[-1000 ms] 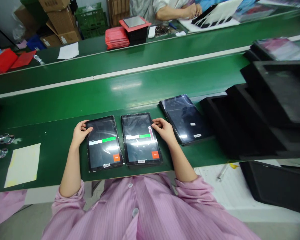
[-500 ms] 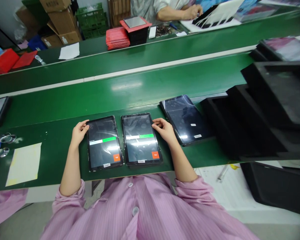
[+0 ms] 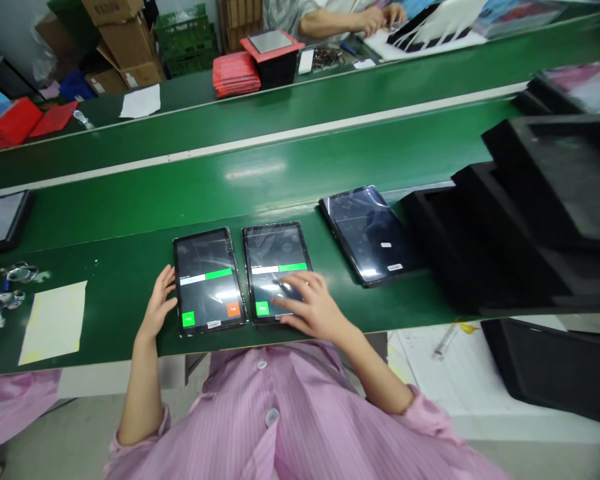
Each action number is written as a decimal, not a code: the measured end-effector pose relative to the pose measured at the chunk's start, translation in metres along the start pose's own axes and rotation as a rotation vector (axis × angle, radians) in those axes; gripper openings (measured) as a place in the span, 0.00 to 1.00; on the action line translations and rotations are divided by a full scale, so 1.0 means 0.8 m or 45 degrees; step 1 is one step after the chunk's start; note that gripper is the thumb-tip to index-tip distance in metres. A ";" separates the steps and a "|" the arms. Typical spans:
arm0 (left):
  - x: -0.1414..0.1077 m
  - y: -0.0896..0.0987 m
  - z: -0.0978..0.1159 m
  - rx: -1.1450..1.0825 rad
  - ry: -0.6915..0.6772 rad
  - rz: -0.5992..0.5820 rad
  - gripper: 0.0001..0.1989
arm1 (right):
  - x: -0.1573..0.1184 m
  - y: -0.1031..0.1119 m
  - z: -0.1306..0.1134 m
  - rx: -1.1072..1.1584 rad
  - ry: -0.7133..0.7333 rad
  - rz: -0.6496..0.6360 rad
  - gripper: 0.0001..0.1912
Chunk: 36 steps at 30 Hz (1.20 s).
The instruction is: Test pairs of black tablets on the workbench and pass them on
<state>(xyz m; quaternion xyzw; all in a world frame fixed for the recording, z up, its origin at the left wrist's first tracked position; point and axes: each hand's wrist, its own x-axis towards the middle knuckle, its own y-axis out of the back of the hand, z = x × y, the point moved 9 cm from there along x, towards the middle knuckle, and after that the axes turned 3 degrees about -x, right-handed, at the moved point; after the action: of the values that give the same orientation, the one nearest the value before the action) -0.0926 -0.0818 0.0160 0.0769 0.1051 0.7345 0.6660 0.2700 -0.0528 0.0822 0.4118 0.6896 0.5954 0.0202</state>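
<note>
"Left tablet (image 3: 209, 283) and right tablet (image 3: 275, 250) lie side by side, just inside the front edge of a green surface (image 3: 125, 273), lit screens facing up."

"And the person's hands?"

"The right hand (image 3: 317, 307) spreads over the right tablet's lower screen, fingers apart, gripping nothing; whether a fingertip meets the glass cannot be told. The left hand (image 3: 159, 307), loosely open and also gripping nothing, rests at the left tablet's outer side."

"Why that layout?"

"Probably so one person can read and reach both screens without lifting either. The narrow gap keeps them apart; the front edge keeps them close to the body."

"What surrounds them?"

"A dark tablet (image 3: 363, 230), set farther back from the front edge, to the right. Beyond it, black trays (image 3: 520, 253), partly blurred. Toward the left, paper (image 3: 55, 320) lies along the front edge, shiny metal pieces (image 3: 4, 300) near it. Across the way, a co-worker's hands (image 3: 371, 22) and red pouches (image 3: 236, 73) occupy a far surface (image 3: 185, 98)."

"Anything in the way?"

"The right hand hides the right tablet's lower right corner, and glare streaks both screens. Trays crowd the right, likely leaving little room for sliding anything that way."
</note>
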 end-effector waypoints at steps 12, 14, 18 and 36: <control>0.001 -0.035 0.059 0.698 -0.151 -0.279 0.38 | 0.032 0.005 0.099 0.176 -0.582 0.125 0.20; 0.034 -0.062 0.085 0.864 -0.210 -0.383 0.26 | 0.031 -0.003 0.156 0.262 -0.815 0.214 0.22; 0.106 -0.122 0.128 1.214 -0.394 -0.431 0.25 | 0.025 -0.040 0.229 0.596 -1.052 0.264 0.21; 0.171 -0.163 0.122 1.215 -0.305 -0.602 0.21 | 0.010 -0.050 0.243 0.858 -1.091 0.385 0.22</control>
<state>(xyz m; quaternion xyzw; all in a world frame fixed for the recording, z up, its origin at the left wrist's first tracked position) 0.0439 0.0708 0.0727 0.4281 0.3646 0.4216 0.7114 0.3440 0.1100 -0.0041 0.6946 0.7051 0.1182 0.0801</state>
